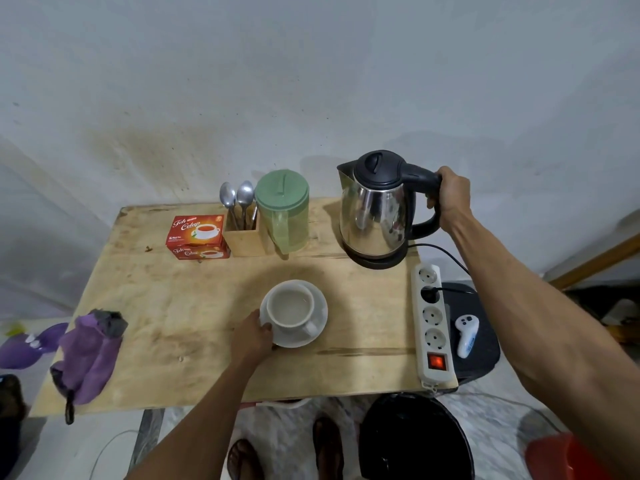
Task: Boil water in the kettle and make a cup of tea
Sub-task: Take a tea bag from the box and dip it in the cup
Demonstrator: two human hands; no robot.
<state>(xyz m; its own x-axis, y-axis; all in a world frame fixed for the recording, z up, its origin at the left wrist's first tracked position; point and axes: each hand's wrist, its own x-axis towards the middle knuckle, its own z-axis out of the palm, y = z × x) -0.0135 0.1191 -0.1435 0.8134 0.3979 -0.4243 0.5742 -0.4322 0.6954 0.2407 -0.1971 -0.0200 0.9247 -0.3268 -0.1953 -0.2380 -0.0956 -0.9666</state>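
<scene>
A steel kettle with a black lid stands on its black base at the back right of the wooden table. My right hand is closed around the kettle's black handle. A white cup sits on a white saucer in the middle of the table; it looks empty. My left hand grips the saucer's left rim. A red tea box stands at the back left.
A wooden holder with spoons and a green jug stand between the tea box and kettle. A white power strip with a lit red switch lies along the right edge. A purple cloth lies at the left.
</scene>
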